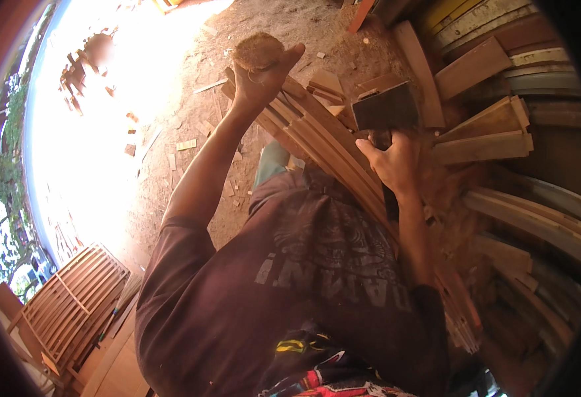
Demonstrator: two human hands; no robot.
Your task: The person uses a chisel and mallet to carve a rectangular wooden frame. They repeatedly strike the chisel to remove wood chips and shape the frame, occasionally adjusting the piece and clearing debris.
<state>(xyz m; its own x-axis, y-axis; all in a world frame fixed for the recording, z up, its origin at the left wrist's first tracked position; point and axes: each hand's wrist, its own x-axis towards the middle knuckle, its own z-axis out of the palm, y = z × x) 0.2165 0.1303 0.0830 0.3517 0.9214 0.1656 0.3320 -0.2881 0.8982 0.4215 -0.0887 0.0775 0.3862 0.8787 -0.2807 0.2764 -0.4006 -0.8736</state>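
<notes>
My left hand (261,83) is raised ahead of me, fingers curled round a round, tan, rough-fibred piece (258,51), its thumb sticking out to the right. Whether that piece is wood or a wad of fibre I cannot tell. On the right, my right hand (395,159) grips a tool with a wide, flat, dark blade (386,108); a dark handle seems to run down beside my wrist. Between my arms, a bundle of long wooden strips (327,142) slants from below my left hand toward my right forearm.
Stacked boards (485,135) and long planks (529,215) crowd the right side. Offcuts and a small yellowish block (186,144) lie scattered over the dusty floor (201,175). A slatted wooden frame (75,298) leans at the lower left. Strong sunlight washes out the far left.
</notes>
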